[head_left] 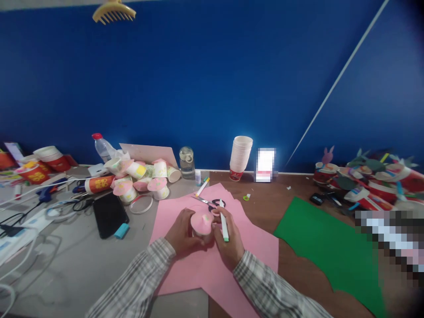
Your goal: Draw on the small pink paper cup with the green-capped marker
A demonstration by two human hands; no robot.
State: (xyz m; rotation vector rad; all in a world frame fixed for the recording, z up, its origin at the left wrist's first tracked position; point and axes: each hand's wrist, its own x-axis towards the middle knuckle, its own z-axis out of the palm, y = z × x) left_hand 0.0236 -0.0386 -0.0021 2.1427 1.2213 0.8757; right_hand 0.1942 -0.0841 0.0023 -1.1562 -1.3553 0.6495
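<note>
My left hand is closed around the side of a small paper cup topped by a round pink paper disc with a raised middle. A white marker with a green end slants across the fingers of my right hand, which also meets the cup's right side. Part of the cup is covered by my fingers. Both hands are over pink paper sheets. Just beyond the cup lie dark-handled scissors, and a yellow-and-white marker rests farther back.
Similar pink-topped cups are piled back left, near a black phone and a blue eraser-like block. A tall cup stack stands against the blue partition. Green paper and decorated red cups occupy the right.
</note>
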